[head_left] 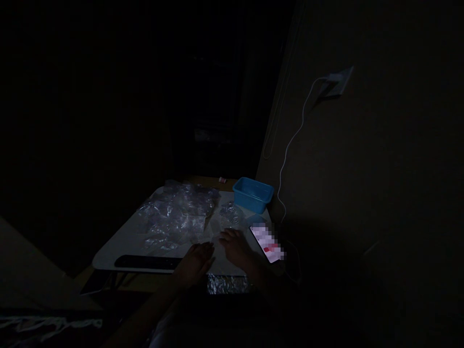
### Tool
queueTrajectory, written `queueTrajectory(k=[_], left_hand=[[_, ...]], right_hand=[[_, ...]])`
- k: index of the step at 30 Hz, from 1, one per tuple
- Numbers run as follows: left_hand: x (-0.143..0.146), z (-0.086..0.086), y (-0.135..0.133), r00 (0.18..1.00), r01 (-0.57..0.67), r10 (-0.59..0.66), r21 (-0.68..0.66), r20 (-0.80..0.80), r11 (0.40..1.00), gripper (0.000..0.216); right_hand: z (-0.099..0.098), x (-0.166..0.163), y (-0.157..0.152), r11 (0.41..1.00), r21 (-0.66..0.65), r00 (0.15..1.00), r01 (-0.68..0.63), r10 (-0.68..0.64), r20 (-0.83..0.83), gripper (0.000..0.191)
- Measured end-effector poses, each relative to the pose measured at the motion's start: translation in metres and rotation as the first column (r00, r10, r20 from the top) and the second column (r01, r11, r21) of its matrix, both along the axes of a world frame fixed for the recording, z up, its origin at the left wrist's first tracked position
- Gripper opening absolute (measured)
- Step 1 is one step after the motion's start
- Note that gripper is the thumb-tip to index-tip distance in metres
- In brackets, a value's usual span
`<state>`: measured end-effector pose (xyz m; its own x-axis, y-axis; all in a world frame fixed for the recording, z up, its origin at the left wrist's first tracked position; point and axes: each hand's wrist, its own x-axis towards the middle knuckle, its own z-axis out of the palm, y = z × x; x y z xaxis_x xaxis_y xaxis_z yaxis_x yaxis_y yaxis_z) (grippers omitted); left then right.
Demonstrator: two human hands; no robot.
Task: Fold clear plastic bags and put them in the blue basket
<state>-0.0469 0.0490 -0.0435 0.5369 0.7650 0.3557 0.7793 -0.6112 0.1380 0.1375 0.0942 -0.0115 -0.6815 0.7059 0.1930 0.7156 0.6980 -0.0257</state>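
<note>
The scene is very dark. My left hand is low over the front edge of a white folding table, its fingers loosely bent and apart. To its right, my right hand rests on or just above the tabletop with the fingers stretched out. I see nothing held in either hand. Beyond them lies a heap of clear plastic bags, and a smaller crumpled clear bag is just past my right hand. A lit phone lies to the right of that hand.
A blue plastic basket stands at the table's back right. The dark slot runs along the front left edge. Shiny crinkled plastic shows below the front edge. A white cable hangs from a wall socket.
</note>
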Motion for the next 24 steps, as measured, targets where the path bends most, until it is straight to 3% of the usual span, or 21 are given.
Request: queueTrajectory(k=[4,9,18,24], left_hand=[[-0.004,-0.004,-0.005,1.0,-0.021,0.02,0.024,0.017,0.999,0.034],[-0.004,-0.001,-0.007,0.999,-0.036,0.034,0.038,0.041,0.999,0.035],[-0.002,0.001,-0.013,1.0,-0.026,0.026,0.027,0.018,0.999,0.037],[0.007,0.001,-0.017,0.995,-0.084,0.086,0.033,-0.053,0.996,0.036]], right_hand=[[0.003,0.002,-0.001,0.999,0.023,0.999,0.032,-0.031,-0.018,0.034],[0.009,-0.01,-0.011,0.996,0.012,0.996,-0.089,0.089,0.013,0.039],[0.008,-0.011,0.001,0.999,0.044,1.0,0.003,-0.004,0.012,0.038],[0.008,-0.01,-0.01,0.996,0.053,0.997,-0.072,0.072,0.013,0.036]])
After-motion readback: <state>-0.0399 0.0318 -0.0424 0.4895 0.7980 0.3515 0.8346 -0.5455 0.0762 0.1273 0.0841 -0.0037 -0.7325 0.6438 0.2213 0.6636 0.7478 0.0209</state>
